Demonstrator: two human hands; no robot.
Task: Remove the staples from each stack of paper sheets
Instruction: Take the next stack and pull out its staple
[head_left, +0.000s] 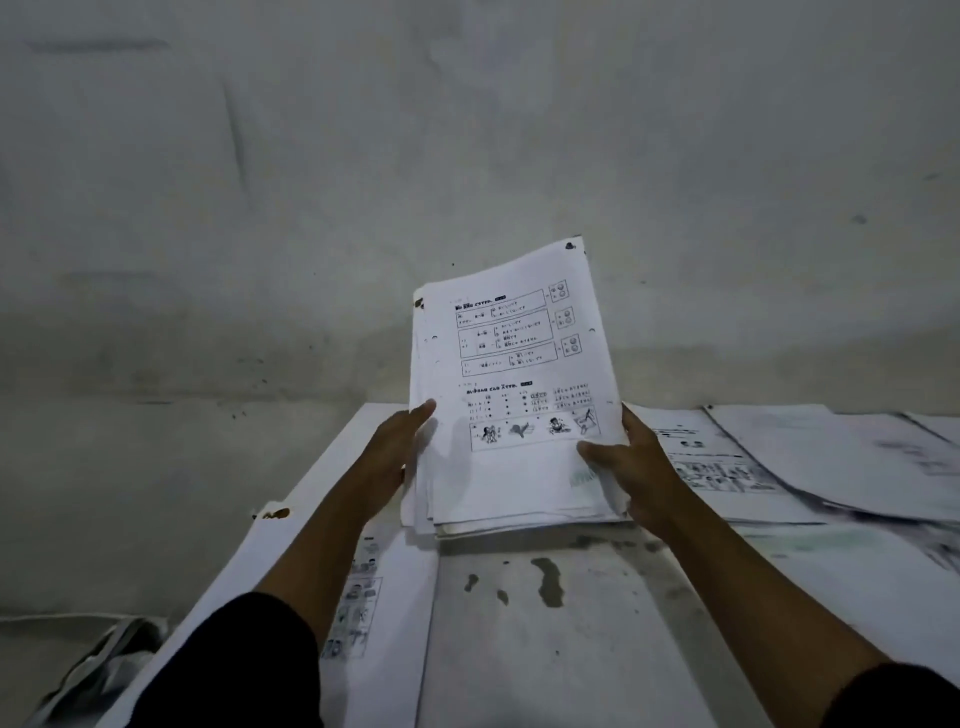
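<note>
While gripped at both side edges, stack (511, 395) stands tilted above table (545, 623), bottom edge near it, probably for squaring or finding staples. Left hand (395, 452) clasps left edge; right hand (631, 462) pinches right edge, thumb in front. More sheets (831, 462) at right.

Paper stack (511, 395) upright between left hand (397, 447) and right hand (636, 467); loose sheets (810, 457) right.
</note>
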